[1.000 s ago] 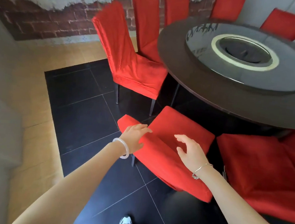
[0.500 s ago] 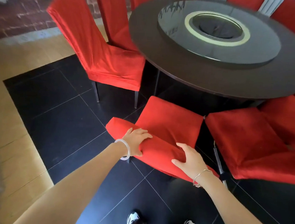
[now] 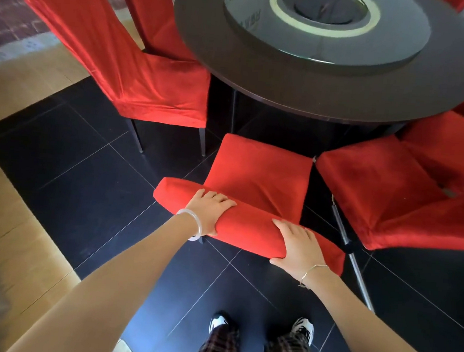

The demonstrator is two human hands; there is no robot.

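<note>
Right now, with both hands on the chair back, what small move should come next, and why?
Probably a gentle push straight forward, to slide the chair under the table. The left hand and the right hand both grip the top of its backrest, the seat faces the table, and its front edge appears to stop short of the rim.

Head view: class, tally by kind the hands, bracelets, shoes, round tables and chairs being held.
Hands: 2 (left hand, right hand)
Bracelets: 2 (white bangle, thin chain)
Shoes: 2 (left shoe, right shoe)
Round tables: 1 (table)
Chairs held: 1 (red chair)
Total: 8
</note>
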